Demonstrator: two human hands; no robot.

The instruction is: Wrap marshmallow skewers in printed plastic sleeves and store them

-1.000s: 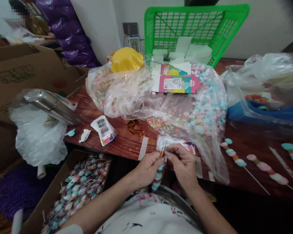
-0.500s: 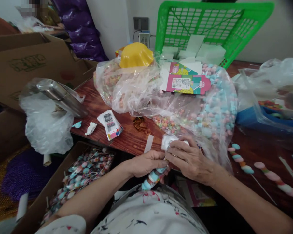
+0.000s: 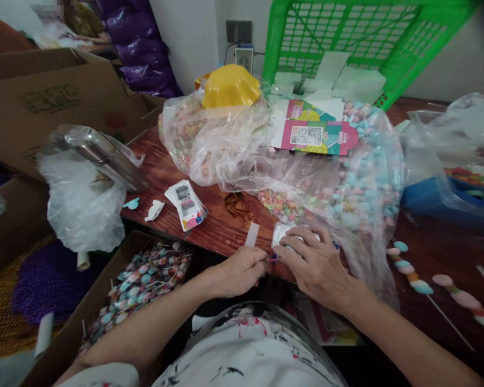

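My left hand (image 3: 242, 271) is closed in a pinch at the table's front edge; what its fingers hold, if anything, is hidden. A small pink and blue bit (image 3: 272, 259) shows between its fingertips and my right hand. Palm down, my right hand (image 3: 312, 263) lies with its fingers stretched over a white stack (image 3: 280, 233), covering most of it. Just left of that stack is a pale strip (image 3: 251, 235). Golden twist ties (image 3: 236, 204) lie behind the strip. A pile of printed cards (image 3: 186, 205) rests further left.
Clear bags of ring-shaped pieces (image 3: 210, 137) and pastel candies (image 3: 358, 177) fill the table behind. Candy skewers (image 3: 413, 274) lie at right near a blue bin (image 3: 439, 193). A carton of wrapped skewers (image 3: 139, 285) stands below left. Behind are a steel flask (image 3: 108, 158) and green basket (image 3: 342, 32).
The pastel candy skewer that hung below my left hand is out of sight. My left hand has drawn slightly away from my right, whose fingers now lie flatter over the white stack.
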